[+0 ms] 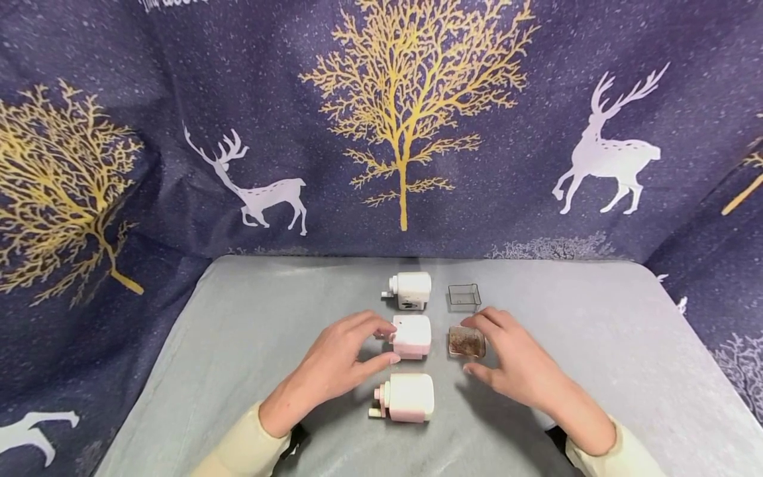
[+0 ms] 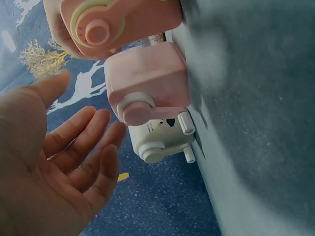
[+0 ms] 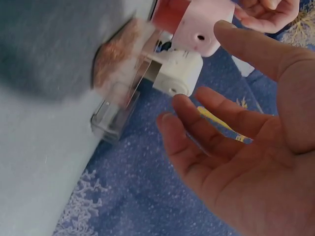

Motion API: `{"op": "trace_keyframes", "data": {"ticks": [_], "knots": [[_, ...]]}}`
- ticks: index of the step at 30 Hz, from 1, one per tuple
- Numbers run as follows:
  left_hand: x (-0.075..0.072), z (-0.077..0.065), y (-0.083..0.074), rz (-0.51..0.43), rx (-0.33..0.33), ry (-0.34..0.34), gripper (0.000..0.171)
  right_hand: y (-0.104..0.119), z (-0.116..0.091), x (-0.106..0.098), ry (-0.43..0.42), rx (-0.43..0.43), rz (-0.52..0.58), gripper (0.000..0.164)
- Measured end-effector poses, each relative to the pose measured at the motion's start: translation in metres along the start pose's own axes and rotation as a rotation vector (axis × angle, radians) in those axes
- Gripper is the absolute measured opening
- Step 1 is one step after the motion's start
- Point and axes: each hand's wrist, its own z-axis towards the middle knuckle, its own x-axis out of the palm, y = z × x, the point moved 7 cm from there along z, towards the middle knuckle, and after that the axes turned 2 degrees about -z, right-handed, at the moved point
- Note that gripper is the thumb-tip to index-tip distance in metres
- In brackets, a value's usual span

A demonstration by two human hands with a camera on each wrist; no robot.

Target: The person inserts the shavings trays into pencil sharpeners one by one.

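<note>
Grey table [image 1: 250, 311]: bare clear-plastic drawer [image 1: 465, 306] nearer the far edge; second drawer [image 1: 467, 356] holds brown shavings [image 1: 465, 342].
Unfinished, I judge — left hand [image 1: 340, 351] and right hand [image 1: 515, 358] relaxed, gripping nothing.

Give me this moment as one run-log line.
left hand: open, near middle sharpener | right hand: open, near brown-filled tray | far sharpener: beside clear tray

The 3 crank sharpeners [image 1: 411, 396] are shelled in smooth, softly glossy plastic, the 2 trays [image 1: 465, 307] in clear, shiny plastic; the counter [image 1: 268, 318] is smoothly covered, the backdrop [image 1: 477, 232] formed of matt cloth.
</note>
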Motion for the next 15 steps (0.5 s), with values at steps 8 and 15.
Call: {"op": "trace_keyframes", "data": {"ticks": [8,15], "knots": [[0.001,0.009,0.009,0.057,-0.005,-0.042,0.046,-0.017,0.001,0.004,0.027,0.051,-0.018,0.071],[0.008,0.017,0.014,0.088,-0.012,0.009,0.054,-0.026,-0.002,0.014,0.102,0.113,-0.014,0.077]]}}
